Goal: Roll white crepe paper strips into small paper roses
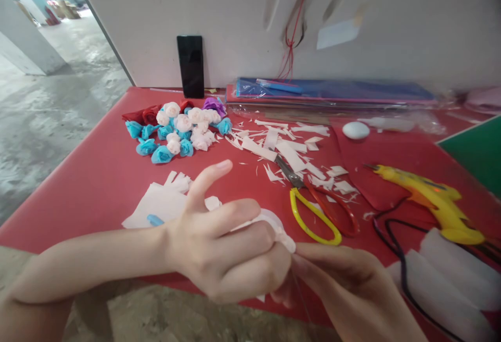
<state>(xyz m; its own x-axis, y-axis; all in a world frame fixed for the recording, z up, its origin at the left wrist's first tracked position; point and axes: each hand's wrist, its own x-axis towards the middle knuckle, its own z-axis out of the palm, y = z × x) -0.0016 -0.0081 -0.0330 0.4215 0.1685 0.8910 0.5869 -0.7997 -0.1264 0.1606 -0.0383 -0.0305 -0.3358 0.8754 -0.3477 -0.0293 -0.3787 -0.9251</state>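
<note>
Head view, left to right. Red tabletop at the left edge; on it we log a stack of white paper sheets, with a small blue piece by the left wrist. Beyond lies a cluster of paper roses in white, blue, red and purple; behind it a smartphone stands against the white panel.

Centre: our left hand reaches across from the left, back toward the camera, fingers curled around a white paper piece, the outermost finger lifted clear. Its thumb is hidden, so we cannot tell exactly where it presses. The piece sits between the two hands, above the near edge. Step in hand, by our judgement: shaping thin paper by pinching its edge. We judge that the next move calls for a light, steady hold, since thin paper could crease or tear.

Farther back, paper scraps lie strewn, scissors among them, blades slightly parted. Our right hand comes up from the lower right, wrist bent, thumb and forefinger pinching the piece's right end.

Rightward: a white egg-shaped object, a yellow glue gun lying on its side, then its black cord beside more white sheets.
</note>
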